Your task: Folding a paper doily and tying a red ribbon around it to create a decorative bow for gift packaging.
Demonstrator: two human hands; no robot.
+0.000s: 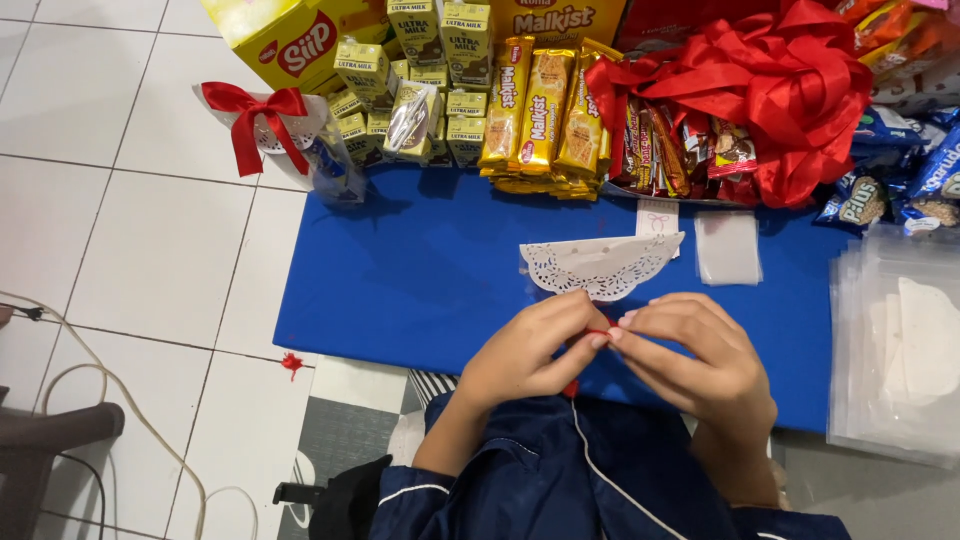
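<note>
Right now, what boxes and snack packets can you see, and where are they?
Big yellow carton: top left, boxy, with a red oval patch.
Small milk cartons: top middle, pale yellow-green, stacked.
Biscuit packets: right of the cartons, long, golden yellow.
Snack packets: under the red ribbon pile, red and brown.
Blue cookie packets: far right.
Clear plastic bags: right edge, flat stack.
Finished gift bag: left, clear, with a red bow.

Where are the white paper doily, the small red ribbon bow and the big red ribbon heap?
White paper doily (603,264), head view, middle.
Small red ribbon bow (253,108), head view, knot.
Big red ribbon heap (775,75), head view, centre loops.
</note>
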